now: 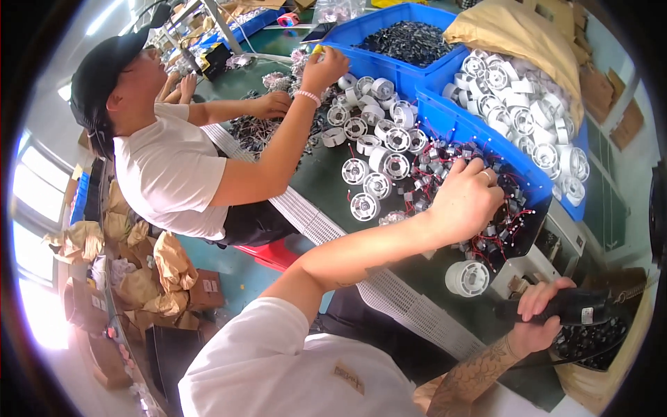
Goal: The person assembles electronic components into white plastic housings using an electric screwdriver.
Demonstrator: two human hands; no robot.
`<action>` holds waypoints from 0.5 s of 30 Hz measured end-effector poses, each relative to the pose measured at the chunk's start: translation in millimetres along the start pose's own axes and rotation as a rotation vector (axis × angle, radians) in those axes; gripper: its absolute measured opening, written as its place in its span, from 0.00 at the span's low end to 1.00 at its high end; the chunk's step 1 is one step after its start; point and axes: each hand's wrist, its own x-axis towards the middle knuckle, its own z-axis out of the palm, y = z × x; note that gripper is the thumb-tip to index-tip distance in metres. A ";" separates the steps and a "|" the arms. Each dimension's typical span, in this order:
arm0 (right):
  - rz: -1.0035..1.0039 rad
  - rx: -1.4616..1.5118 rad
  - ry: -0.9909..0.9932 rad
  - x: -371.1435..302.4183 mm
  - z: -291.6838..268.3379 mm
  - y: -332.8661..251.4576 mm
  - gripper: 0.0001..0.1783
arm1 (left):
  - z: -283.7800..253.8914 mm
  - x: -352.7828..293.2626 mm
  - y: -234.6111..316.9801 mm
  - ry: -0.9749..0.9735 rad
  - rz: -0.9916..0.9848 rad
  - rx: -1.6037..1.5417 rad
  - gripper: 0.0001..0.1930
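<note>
My left hand [469, 198] reaches over a heap of small motors [434, 167] with red and black wires. Its fingers curl down among them, and whatever is between the fingertips is hidden. In my right hand [542, 313] is a black electric screwdriver [573, 306], held roughly level, with a coiled cord at its rear end. A single white round plastic housing [467, 278] rests on the table between my hands. More white housings [379, 153] lie loosely spread beyond my left hand.
Blue bins hold black parts [406, 42] and white housings [521, 104]; a brown sack [517, 35] drapes over one. At left a co-worker [174, 153] handles a pile of wires [264, 128]. A white slotted strip [403, 299] edges the table. Cartons [206, 288] stand behind.
</note>
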 end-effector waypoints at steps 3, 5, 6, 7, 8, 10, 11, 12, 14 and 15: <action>-0.010 0.011 0.008 0.2 -3.4 0.0 0.36 | 9.8 13.9 -17.4 0.122 -0.101 -0.278 0.05; -0.013 -0.008 0.022 0.5 0.3 0.4 0.36 | -4.0 28.7 -13.8 0.200 -0.236 -0.479 0.08; -0.006 0.008 0.013 0.5 1.2 0.5 0.36 | -15.0 30.5 -11.6 0.194 -0.276 -0.527 0.09; 0.012 0.005 0.030 0.6 2.3 0.8 0.37 | -21.3 31.3 -6.8 0.155 -0.316 -0.598 0.10; 0.033 0.007 0.045 2.2 3.2 3.3 0.37 | -28.1 29.0 -3.5 0.126 -0.310 -0.643 0.10; 0.056 0.049 0.005 9.2 2.9 5.4 0.38 | -39.8 22.1 4.4 -0.070 -0.312 -0.653 0.09; 0.070 0.064 0.014 10.6 4.5 6.0 0.39 | -40.1 10.6 5.9 -0.160 -0.362 -0.751 0.08; 0.078 0.078 0.026 11.1 5.3 4.4 0.39 | -43.0 3.8 8.6 -0.270 -0.276 -0.729 0.07; 0.070 0.076 0.042 11.8 1.8 2.4 0.40 | -38.5 -13.3 15.8 -0.413 -0.199 -0.803 0.07; 0.040 0.069 0.019 12.4 -1.3 1.8 0.40 | -29.7 -22.7 16.7 -0.426 -0.152 -0.826 0.06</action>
